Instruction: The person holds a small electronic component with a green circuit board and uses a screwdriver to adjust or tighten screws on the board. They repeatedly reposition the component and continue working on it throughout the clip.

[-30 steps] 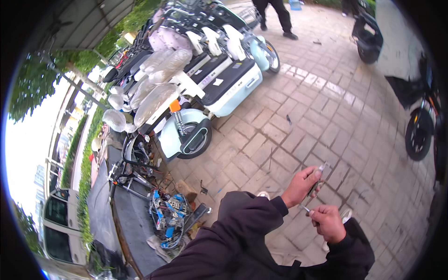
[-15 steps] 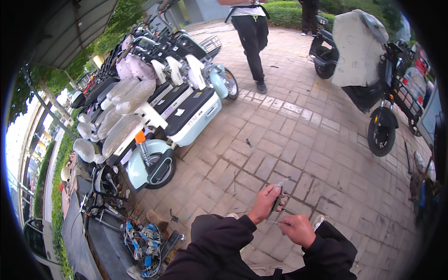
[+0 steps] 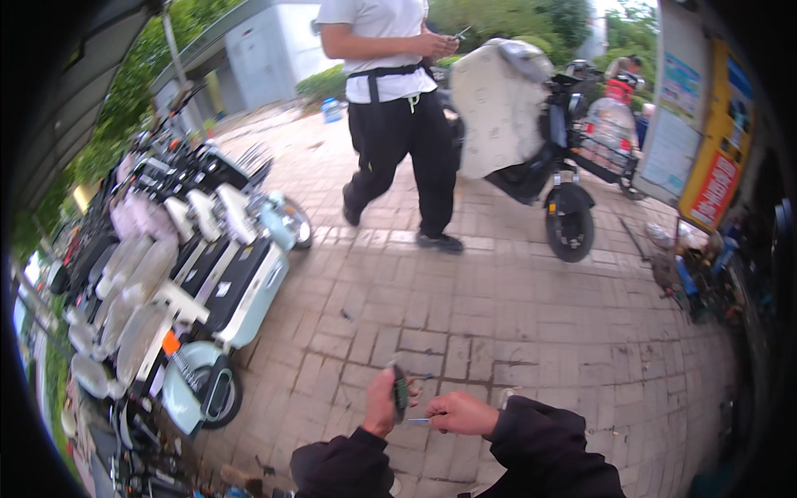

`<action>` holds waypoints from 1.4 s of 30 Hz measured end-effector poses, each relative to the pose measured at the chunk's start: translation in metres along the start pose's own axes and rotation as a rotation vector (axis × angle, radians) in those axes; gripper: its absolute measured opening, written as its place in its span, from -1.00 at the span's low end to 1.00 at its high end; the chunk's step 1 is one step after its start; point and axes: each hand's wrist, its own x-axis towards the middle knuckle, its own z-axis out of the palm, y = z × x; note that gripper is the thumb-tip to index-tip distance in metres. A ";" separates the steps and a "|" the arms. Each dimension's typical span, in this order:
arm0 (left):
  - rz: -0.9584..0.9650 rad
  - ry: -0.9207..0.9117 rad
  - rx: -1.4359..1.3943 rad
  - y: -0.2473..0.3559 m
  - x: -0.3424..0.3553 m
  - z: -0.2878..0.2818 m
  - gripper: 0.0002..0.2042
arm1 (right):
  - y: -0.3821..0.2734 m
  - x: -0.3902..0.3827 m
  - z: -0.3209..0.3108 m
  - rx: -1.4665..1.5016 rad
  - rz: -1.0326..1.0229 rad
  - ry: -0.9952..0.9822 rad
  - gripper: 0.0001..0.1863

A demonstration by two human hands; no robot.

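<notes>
Low in the middle of the head view, my left hand (image 3: 380, 404) is closed round a small dark oblong case (image 3: 401, 394). Its side toward my right hand looks green and patterned, like a circuit board. My right hand (image 3: 465, 413) is closed on a tool with a thin metal shaft (image 3: 418, 420); its handle is hidden in my fingers. The shaft points left at the lower end of the case. I cannot tell whether its tip touches the case.
A person (image 3: 379, 91) in a white top and dark trousers stands ahead, holding a small thing. Parked electric scooters (image 3: 249, 290) line the left. A scooter with a pale quilted cover (image 3: 502, 108) is ahead right. Behind it stands a yellow-framed sign (image 3: 718, 141). Brick paving (image 3: 531, 332) lies underfoot.
My view has swung right and up, so the parked scooters shift left. The person has come closer, with both hands now showing. My hands stay close together, holding the case and the tool.
</notes>
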 end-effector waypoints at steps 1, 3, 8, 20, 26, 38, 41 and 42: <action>-0.026 0.006 -0.045 -0.001 0.002 -0.001 -0.45 | 0.000 -0.001 -0.008 0.069 0.023 0.030 -0.80; -0.069 -0.008 -0.087 -0.001 0.005 -0.004 -0.42 | -0.001 -0.001 -0.021 0.162 0.047 0.116 -0.80; -0.221 -0.062 -0.218 0.000 0.003 -0.001 -0.34 | -0.001 -0.003 -0.028 0.399 0.150 0.172 -0.78; -0.156 -0.139 -0.412 0.011 -0.007 0.017 -0.48 | 0.001 -0.006 -0.025 0.544 -0.053 0.167 -0.78; -0.170 -0.216 -0.422 0.025 -0.011 0.033 -0.25 | -0.014 -0.007 -0.016 0.293 -0.148 0.285 -0.80; -0.189 -0.205 -0.488 0.028 -0.012 0.035 -0.15 | -0.020 -0.014 -0.016 -0.066 -0.224 0.316 -0.83; -0.199 -0.181 -0.490 0.028 -0.012 0.039 -0.14 | -0.017 -0.014 -0.017 -0.089 -0.229 0.337 -0.83; -0.197 -0.153 -0.462 0.028 -0.013 0.040 -0.14 | -0.016 -0.014 -0.017 -0.094 -0.231 0.343 -0.83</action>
